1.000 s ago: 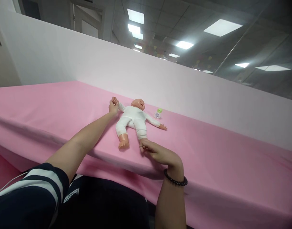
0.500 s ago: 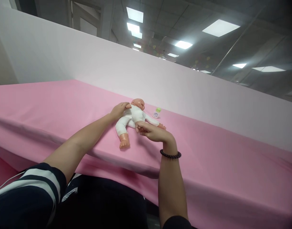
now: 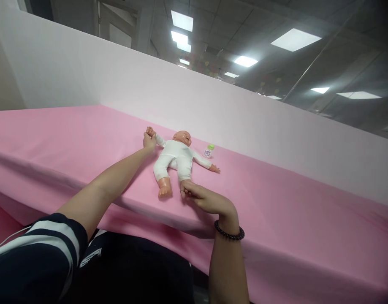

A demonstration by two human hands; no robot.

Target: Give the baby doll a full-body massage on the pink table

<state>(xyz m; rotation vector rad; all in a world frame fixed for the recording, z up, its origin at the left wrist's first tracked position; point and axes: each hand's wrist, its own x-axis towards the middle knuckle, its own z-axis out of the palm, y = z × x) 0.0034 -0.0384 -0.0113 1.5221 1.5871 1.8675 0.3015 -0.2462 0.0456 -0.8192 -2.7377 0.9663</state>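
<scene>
The doll (image 3: 176, 153) lies on its back on the pink cover (image 3: 263, 198), between the left hand (image 3: 150, 140) and the right hand (image 3: 198, 195), its head toward the wall (image 3: 194, 93) and its feet toward the person. One doll arm stretches out to the left hand, whose fingers are closed around its end, with the small doll fingers showing above the grip. The right hand is closed around the lower part of one doll leg; the other foot lies bare beside it. The doll's other arm reaches outward, untouched, near the bottle (image 3: 208, 151) with a green top. The bottle is beside the doll, close to the wall and well apart from both hands. A dark bracelet (image 3: 229, 234) circles the right wrist.
</scene>
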